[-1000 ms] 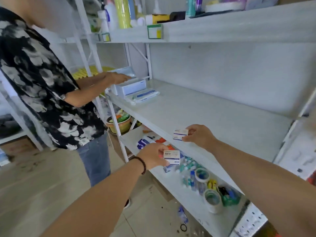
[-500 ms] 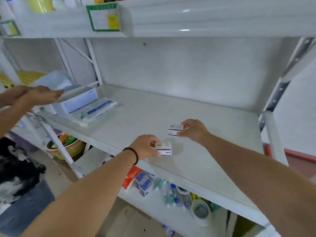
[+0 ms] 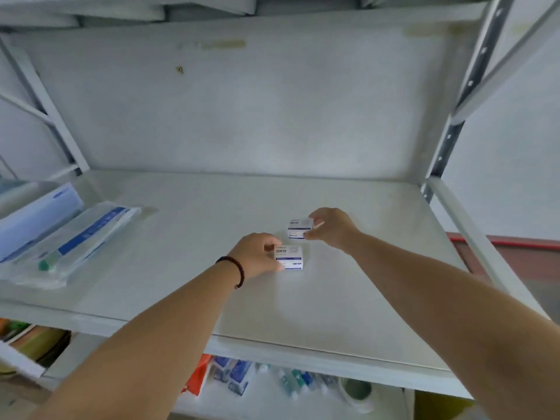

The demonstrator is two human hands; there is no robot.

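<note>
Lying on the lower shelf (image 3: 272, 401) nearest me are blue packets (image 3: 235, 374) and small bottles (image 3: 298, 380). Above, on the white shelf (image 3: 333, 313), my left hand (image 3: 257, 256) pinches a small white carton (image 3: 290, 258) between thumb and curled fingers. Just beyond, my right hand (image 3: 331, 228) pinches a second carton (image 3: 300, 229) by its end. Far left, a clear bag (image 3: 91, 234) holds blue-striped packs.

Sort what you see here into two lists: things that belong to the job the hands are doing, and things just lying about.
In the job: left hand, pinching the nearer small box; right hand, pinching the farther small box; the white shelf under them.
Lying about: sealed packets and pale blue carton at the shelf's left end; red packet and tape roll on the shelf below.
</note>
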